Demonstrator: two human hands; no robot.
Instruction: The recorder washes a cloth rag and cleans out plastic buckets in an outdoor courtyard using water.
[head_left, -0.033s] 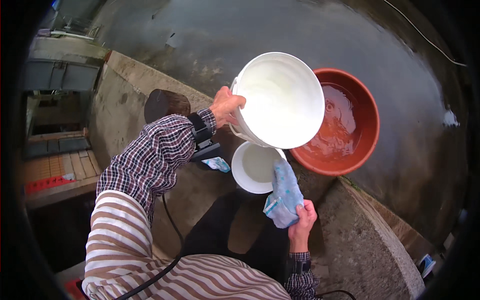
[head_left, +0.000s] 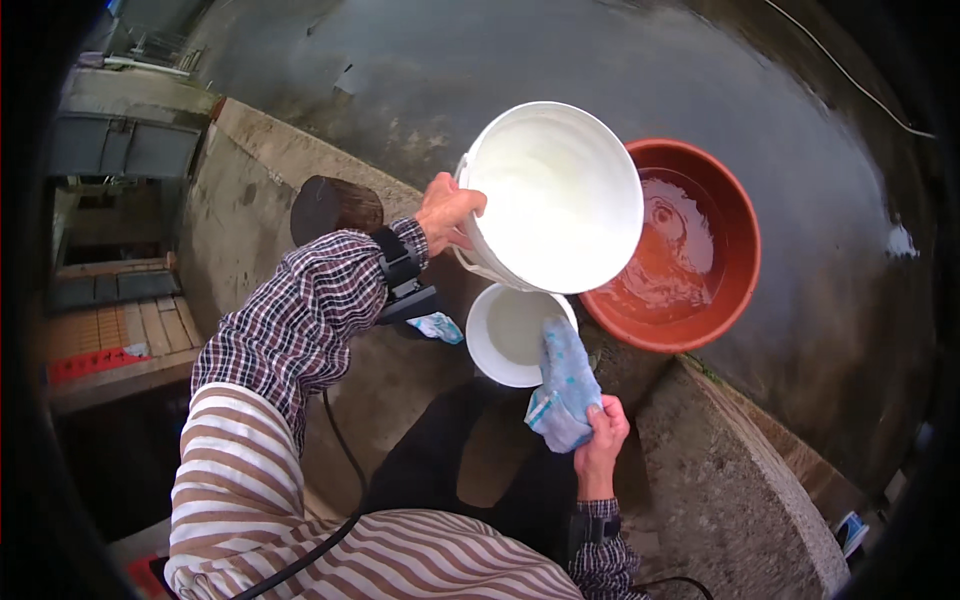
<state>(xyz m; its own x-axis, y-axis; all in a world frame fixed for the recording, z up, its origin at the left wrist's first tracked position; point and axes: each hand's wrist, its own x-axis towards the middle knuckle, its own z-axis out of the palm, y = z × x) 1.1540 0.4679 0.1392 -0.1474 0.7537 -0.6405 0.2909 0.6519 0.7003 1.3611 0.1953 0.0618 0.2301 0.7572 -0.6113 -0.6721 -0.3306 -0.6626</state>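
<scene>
My left hand [head_left: 452, 212] grips the rim and side of a large white bucket [head_left: 560, 200], which is tilted so its mouth faces me. Its pale inside shows, and the handle hangs along the left side. Pinched in my right hand [head_left: 603, 438] is a wet-looking light blue cloth [head_left: 563, 395] with teal spots and a pale striped edge. The cloth's upper end overlaps the rim of a smaller white bucket [head_left: 497, 368], which holds cloudy water. To the right, a reddish-brown basin [head_left: 735, 270] holds rippling water, partly hidden by the large bucket.
A short dark wooden stump [head_left: 335, 210] stands left of my left forearm. Another patterned cloth [head_left: 437, 327] lies beside the small bucket. A concrete ledge [head_left: 715, 450] runs along the right, and wet dark ground [head_left: 420, 70] stretches beyond. A black cable [head_left: 345, 445] crosses my lap.
The large bucket has shifted very slightly left with my left hand. My right hand and the cloth have moved a little left. The ripples in the basin look different.
</scene>
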